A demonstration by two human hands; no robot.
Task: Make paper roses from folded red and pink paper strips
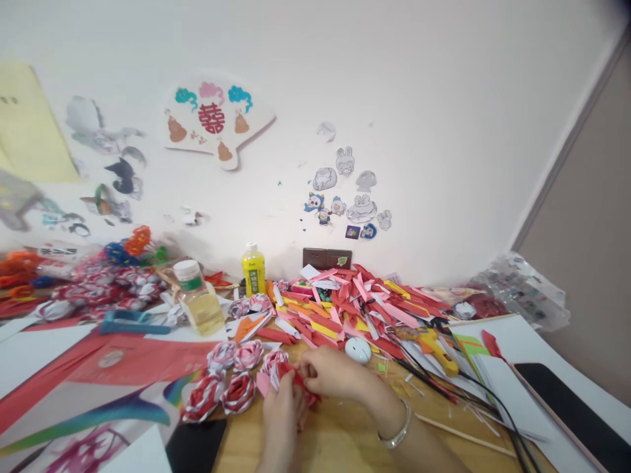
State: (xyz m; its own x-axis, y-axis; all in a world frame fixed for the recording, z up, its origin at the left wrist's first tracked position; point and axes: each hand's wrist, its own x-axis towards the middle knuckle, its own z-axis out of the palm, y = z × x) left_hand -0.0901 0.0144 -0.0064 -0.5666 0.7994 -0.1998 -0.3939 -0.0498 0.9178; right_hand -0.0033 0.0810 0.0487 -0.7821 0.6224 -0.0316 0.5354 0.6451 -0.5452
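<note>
Near the middle of the wooden table, my left hand (284,410) and my right hand (329,372) come together around a piece of folded red paper (284,370). Both are closed on it, and fingers hide much of its shape. A pink paper tip (263,382) pokes out beside my left hand. Left of my hands sit several twisted paper rosettes, among them a red-and-white rosette (239,392) and a pink-and-white rosette (248,355). A white round case (358,351) with a face drawn on it lies just beyond my right wrist.
Behind my hands spreads a heap of folded paper strips (365,302). A yellow bottle (254,270) and a jar of pale liquid (198,299) stand at the back left. At right lie a yellow glue gun (436,351), black cables, a wooden stick (463,433) and a phone (572,414).
</note>
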